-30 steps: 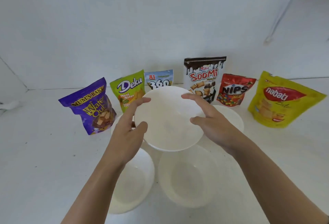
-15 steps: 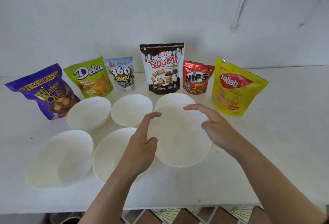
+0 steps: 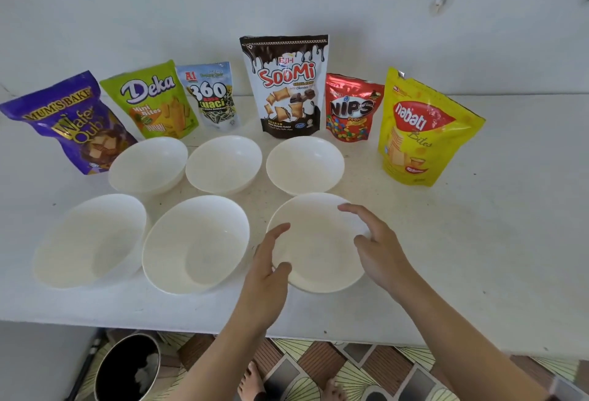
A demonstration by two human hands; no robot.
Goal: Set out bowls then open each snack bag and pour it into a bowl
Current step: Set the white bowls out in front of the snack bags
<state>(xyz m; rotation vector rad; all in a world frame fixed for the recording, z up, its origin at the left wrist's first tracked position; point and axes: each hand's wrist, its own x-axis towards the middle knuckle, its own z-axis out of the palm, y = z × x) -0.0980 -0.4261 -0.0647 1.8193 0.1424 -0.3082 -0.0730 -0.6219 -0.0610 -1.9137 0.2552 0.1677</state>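
Gripping the front right bowl [image 3: 318, 250] by its rim, the left hand [image 3: 266, 276] curls thumb and forefinger round the near-left edge, while the right hand [image 3: 379, 250] clasps the right edge, thumb inside. The bowl sits on the white table [image 3: 478, 241]. Five other bowls [image 3: 197, 241] lie beside and behind it in two rows. Six snack bags [image 3: 285, 88] stand upright along the back.
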